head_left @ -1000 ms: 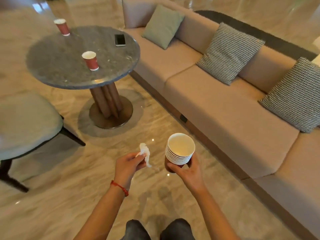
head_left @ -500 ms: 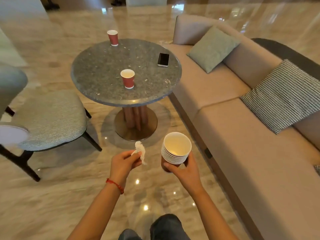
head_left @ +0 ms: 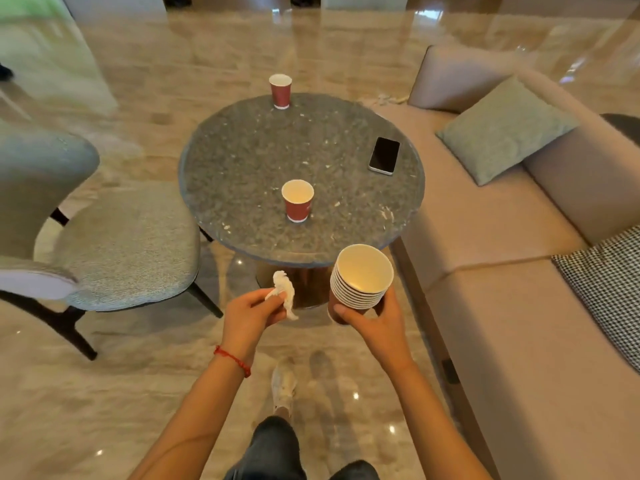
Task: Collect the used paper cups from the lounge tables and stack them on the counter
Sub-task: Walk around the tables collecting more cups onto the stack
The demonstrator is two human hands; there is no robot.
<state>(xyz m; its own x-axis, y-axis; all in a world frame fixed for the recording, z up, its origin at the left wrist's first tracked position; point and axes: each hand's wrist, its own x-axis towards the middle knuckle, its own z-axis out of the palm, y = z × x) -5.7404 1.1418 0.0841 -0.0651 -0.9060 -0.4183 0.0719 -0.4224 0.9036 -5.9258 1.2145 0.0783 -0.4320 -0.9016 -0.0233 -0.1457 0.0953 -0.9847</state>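
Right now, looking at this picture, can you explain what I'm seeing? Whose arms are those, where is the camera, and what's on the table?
No machine here: a person wears a camera on the head, looking forward and down, so the arms are their own. The left hand pinches a crumpled white tissue in its fingers. The right hand grips a stack of nested paper cups. Ahead stands a round stone table. On it are two red paper cups, one near and one at the far edge, plus a dark phone lying flat. A grey chair is left, a beige sofa right.
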